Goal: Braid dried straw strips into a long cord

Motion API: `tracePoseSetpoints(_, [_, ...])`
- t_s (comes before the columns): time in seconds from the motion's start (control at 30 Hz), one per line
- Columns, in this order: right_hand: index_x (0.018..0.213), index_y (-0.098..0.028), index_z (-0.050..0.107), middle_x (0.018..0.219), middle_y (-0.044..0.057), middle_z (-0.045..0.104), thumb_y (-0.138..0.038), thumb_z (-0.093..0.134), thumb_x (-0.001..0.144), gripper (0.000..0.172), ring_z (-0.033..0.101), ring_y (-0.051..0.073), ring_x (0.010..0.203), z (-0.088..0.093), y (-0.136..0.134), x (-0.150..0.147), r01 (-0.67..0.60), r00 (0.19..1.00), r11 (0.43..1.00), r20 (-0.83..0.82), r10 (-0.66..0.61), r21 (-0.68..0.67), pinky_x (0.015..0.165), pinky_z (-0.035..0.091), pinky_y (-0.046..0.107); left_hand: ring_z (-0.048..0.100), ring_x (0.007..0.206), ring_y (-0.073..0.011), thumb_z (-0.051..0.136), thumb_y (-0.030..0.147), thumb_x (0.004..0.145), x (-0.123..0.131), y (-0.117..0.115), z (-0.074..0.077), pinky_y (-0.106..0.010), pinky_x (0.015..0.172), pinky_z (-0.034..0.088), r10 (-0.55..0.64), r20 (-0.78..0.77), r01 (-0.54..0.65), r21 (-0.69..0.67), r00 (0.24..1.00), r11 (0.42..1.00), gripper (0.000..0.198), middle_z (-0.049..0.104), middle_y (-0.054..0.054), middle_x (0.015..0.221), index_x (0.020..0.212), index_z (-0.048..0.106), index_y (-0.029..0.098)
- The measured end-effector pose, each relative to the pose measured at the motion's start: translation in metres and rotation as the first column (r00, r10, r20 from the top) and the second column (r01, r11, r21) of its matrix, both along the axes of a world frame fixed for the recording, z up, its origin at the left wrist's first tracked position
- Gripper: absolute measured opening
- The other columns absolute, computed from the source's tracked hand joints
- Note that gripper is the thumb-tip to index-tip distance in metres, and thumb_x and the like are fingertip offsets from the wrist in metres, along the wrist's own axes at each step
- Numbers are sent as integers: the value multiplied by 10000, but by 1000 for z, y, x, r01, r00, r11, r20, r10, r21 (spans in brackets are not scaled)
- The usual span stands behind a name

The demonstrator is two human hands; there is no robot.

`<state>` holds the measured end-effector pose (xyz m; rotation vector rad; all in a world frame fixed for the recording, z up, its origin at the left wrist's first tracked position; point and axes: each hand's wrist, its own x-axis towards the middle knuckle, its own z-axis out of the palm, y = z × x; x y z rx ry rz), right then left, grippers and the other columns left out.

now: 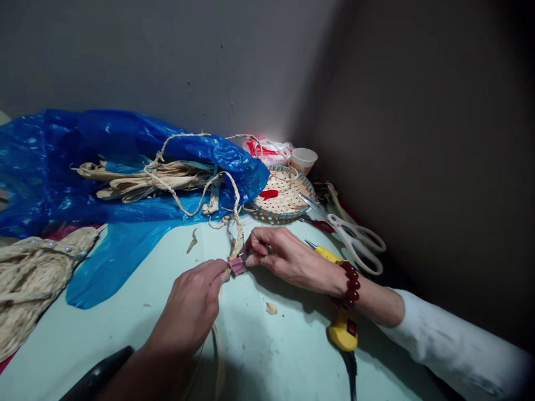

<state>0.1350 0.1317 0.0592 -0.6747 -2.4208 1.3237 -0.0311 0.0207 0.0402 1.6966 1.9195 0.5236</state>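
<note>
A pink binder clip [237, 266] sits across a pale braided cord of dried plant strips [238, 223] near the middle of the table. My left hand [194, 298] pinches the cord just beside the clip's left end. From the other side, my right hand [282, 256], with a dark red bead bracelet at the wrist, has its thumb and fingers closed on the clip's wire handles. Loose strips [219, 356] hang from the cord below my left hand. The fingertips partly hide where cord and clip meet.
A blue plastic bag [137, 125] holds a bundle of dried strips [154, 181]. Behind my right hand lie white-handled scissors [355, 239], a yellow corded tool [345, 331] and a shallow woven basket [288, 192]. A paper cup [304, 159] stands farther back; woven straw pieces [37, 273] lie left.
</note>
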Motion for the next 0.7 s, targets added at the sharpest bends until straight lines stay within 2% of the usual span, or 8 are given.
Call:
tracePoseSetpoints(0.13, [705,-205,357,670,-52,447,-135,552,835,245,364,109,624,2,2,-1,-20,998,999,55,19,24,570,277,236,518,715,-217,300,298,909,0,1,3,-328,686,347,9,19,-9,-20,1000,1000,279,590,-29,739,744,515,229])
tracePoseSetpoints(0.27, [874,-181,490,748,-24,534,-170,560,854,74,435,126,660,5,2,-2,-37,992,998,126,30,58,600,321,246,458,640,-202,343,296,897,3,-2,5,-314,620,290,56,51,-53,-66,997,996,262,509,8,639,651,419,246])
tracePoseSetpoints(0.5, [1083,-153,517,808,20,610,-233,545,885,216,525,164,726,9,-22,6,27,979,999,199,-34,39,638,374,262,428,602,-202,408,271,852,6,-11,8,-317,600,247,70,118,-64,-59,991,996,257,481,11,579,598,425,240])
tracePoseSetpoints(0.6, [1111,-139,509,893,61,621,-191,521,882,234,537,186,805,8,-37,10,76,975,981,191,-110,179,698,386,284,427,601,-196,437,282,844,6,-16,8,-310,596,256,104,203,-97,-45,974,994,250,476,18,574,599,456,235])
tracePoseSetpoints(0.7, [1058,-148,524,946,84,617,-147,486,885,178,535,199,871,9,-55,14,213,956,918,123,-266,335,734,376,295,433,591,-171,477,324,841,5,-20,6,-286,590,288,134,360,-122,-56,923,991,267,469,30,571,594,481,222])
